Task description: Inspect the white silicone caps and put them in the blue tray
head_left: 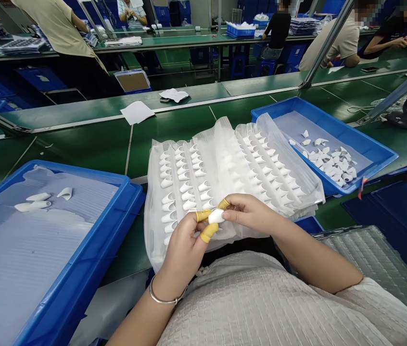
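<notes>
The small white piece [215,216] sits right between the two hands, low in the middle of the view, just above the person's lap. Both hands pinch it — neither one is nearer, because both touch it. Its long side runs left to right, from one hand to the other, tipped up a little toward the right.

The left hand [185,245] comes up from below and to the left. It is closed on the piece, with yellow caps on the thumb and first finger [209,232]. These fingertips press on the left end. The right hand [248,213] comes in from the right side. It grasps the right end, and one yellow cap shows at its fingertip [223,203]. So the piece lies to the right of the left hand and to the left of the right hand, touching both.

Just behind the hands lies a soft clear plastic sheet [225,158] with rows of the same white pieces tucked in it. The hands hover over its near edge. To the left stands a blue bin [81,269] with a few white pieces — well apart from the hands. To the right, farther back, a second blue bin [369,149] holds a loose pile of them.
</notes>
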Demonstrator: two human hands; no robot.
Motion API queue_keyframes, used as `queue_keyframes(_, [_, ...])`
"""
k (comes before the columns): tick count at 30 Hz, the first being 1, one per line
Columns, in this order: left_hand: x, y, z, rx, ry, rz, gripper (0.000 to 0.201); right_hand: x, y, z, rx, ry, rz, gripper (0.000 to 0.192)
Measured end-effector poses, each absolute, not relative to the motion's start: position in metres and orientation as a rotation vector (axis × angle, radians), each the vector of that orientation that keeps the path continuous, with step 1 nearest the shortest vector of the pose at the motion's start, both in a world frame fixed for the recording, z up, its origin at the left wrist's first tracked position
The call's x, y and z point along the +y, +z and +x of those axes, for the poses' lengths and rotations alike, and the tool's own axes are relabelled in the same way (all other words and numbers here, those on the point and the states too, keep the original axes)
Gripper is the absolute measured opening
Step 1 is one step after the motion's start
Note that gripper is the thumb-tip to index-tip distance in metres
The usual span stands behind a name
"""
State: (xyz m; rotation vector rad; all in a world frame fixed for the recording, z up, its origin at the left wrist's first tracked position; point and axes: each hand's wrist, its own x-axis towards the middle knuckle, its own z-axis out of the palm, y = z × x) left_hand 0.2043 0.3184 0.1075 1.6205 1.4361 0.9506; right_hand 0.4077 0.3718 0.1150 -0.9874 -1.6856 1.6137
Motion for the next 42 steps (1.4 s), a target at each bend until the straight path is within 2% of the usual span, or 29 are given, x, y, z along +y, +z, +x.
queue_keyframes(3, [0.320,0.104,0.204,1.369,0.951,1.457,0.024,0.368,0.117,0.411,-1.802,1.446,-0.975,0.027])
queue_keyframes(7, [0.322,0.100,0.204,1.294,0.963,1.316,0.029,0.366,0.115,0.412,-1.966,1.144,-0.901,0.025])
queue_keyframes(10, [0.321,0.100,0.205,1.328,1.007,1.371,0.027,0.365,0.111,0.411,-1.913,1.187,-0.960,0.038])
queue_keyframes(13, [0.319,0.101,0.205,1.387,1.028,1.504,0.023,0.367,0.110,0.409,-1.861,1.300,-1.077,0.031])
queue_keyframes(16, [0.319,0.099,0.204,1.403,1.012,1.547,0.023,0.367,0.111,0.408,-1.865,1.363,-1.096,0.037])
queue_keyframes(21, [0.320,0.095,0.202,1.338,0.990,1.352,0.031,0.366,0.115,0.412,-1.909,1.315,-0.940,0.024])
queue_keyframes(25, [0.319,0.095,0.202,1.356,1.016,1.373,0.028,0.364,0.113,0.412,-1.949,1.245,-0.959,0.039])
queue_keyframes(29, [0.318,0.095,0.203,1.380,1.076,1.602,0.020,0.366,0.111,0.408,-1.890,1.308,-1.030,0.027])
queue_keyframes(31, [0.319,0.094,0.203,1.377,1.069,1.624,0.021,0.366,0.112,0.407,-1.882,1.334,-1.026,0.029])
queue_keyframes(33, [0.320,0.093,0.203,1.369,1.041,1.548,0.023,0.366,0.114,0.407,-1.879,1.329,-0.992,0.020])
queue_keyframes(37, [0.321,0.094,0.204,1.331,1.040,1.405,0.025,0.364,0.117,0.410,-1.933,1.219,-0.928,0.023])
queue_keyframes(42, [0.319,0.099,0.206,1.294,1.057,1.421,0.021,0.362,0.112,0.410,-1.993,1.047,-0.891,0.016])
